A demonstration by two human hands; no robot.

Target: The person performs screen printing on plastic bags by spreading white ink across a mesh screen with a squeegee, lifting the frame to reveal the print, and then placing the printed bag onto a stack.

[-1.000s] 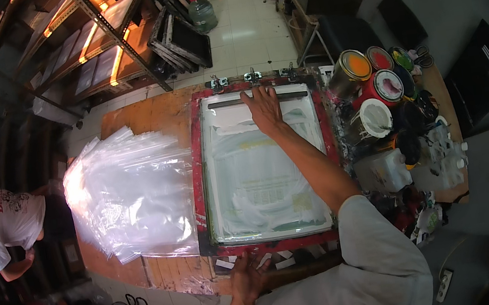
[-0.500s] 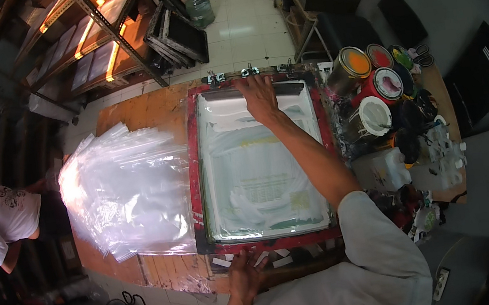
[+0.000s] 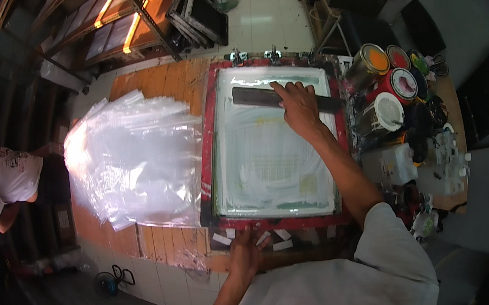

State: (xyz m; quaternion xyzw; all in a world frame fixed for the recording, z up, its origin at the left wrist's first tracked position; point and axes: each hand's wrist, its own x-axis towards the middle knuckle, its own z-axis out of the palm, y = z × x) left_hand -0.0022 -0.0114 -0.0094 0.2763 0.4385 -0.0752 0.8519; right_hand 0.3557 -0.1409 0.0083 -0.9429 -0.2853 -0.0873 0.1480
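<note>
A screen-printing frame (image 3: 212,126) with red edges lies in front of me, its mesh smeared with white ink. My right hand (image 3: 300,105) is closed on a dark squeegee (image 3: 252,97), which lies slightly askew across the far part of the mesh. A bright streak of wet ink shows beyond the bar. At the frame's near edge is my left hand (image 3: 247,254), fingers apart, the fingertips touching or close to the red edge. Left of the frame, a fanned pile of clear plastic sheets or bags (image 3: 140,160) covers the wooden table (image 3: 169,239).
Clamps (image 3: 272,55) line the frame's far edge. Open ink cans (image 3: 373,60), a white tub (image 3: 388,107) and plastic bottles (image 3: 397,164) crowd the right side. Small white pieces (image 3: 282,245) lie near the front edge. Another person (image 3: 7,177) is at the far left; shelves (image 3: 135,28) stand behind.
My right hand has drawn the squeegee away from the frame's far edge, a little toward me. The left hand stays by the near edge. The whole view has shifted.
</note>
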